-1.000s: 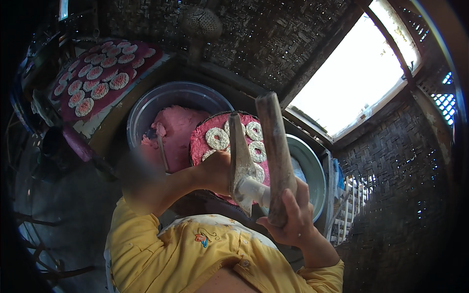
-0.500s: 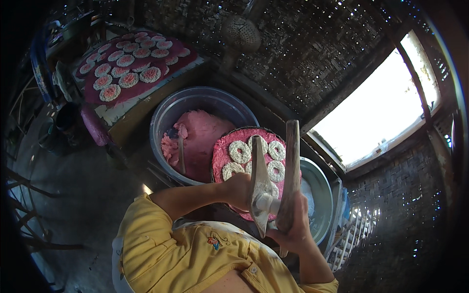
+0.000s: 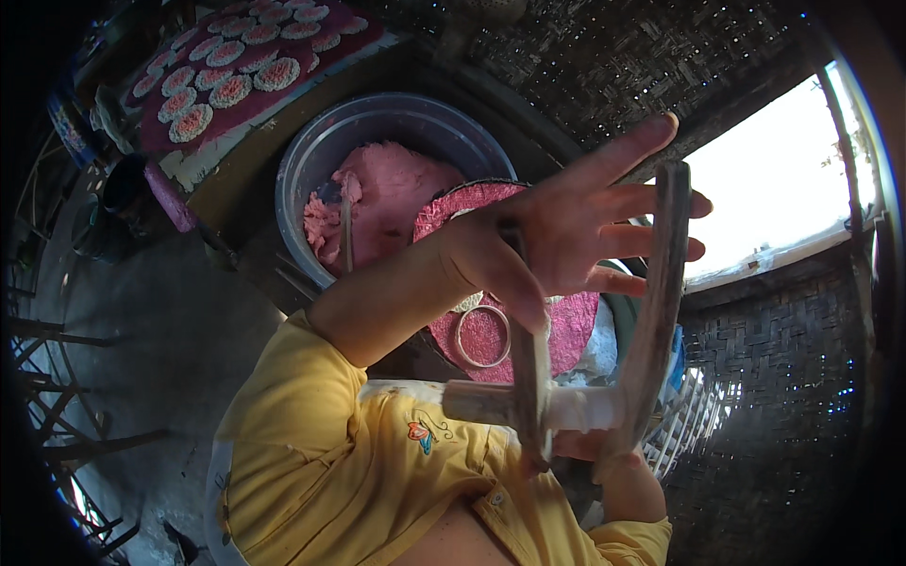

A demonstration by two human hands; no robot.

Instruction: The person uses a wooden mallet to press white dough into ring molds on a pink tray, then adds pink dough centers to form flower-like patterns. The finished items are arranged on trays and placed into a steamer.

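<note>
My left hand (image 3: 557,231) is stretched out with its fingers spread, above a round tray covered in pink cloth (image 3: 562,347). Its thumb lies by the nearer bar of a wooden hand press (image 3: 659,307), which has two long bars and a white cylinder (image 3: 580,408) between them. Low at the right, my right hand (image 3: 613,459) is closed around the press near the cylinder, its fingers partly hidden. On the pink cloth lies a thin ring (image 3: 482,336). Pale dough rings there are mostly covered by my left hand and arm.
Behind my left forearm stands a large blue-grey tub (image 3: 297,160) holding pink dough (image 3: 401,193) and a stick-like utensil. Pink-and-white lacy rounds (image 3: 231,90) cover a cloth at the far left. A greenish basin (image 3: 623,316) sits beyond the press, near a woven wall and bright window.
My left hand has come away from the press and spread out farther forward. The press has shifted toward my body and right, its cylinder now lying sideways. The thin ring has come into sight.
</note>
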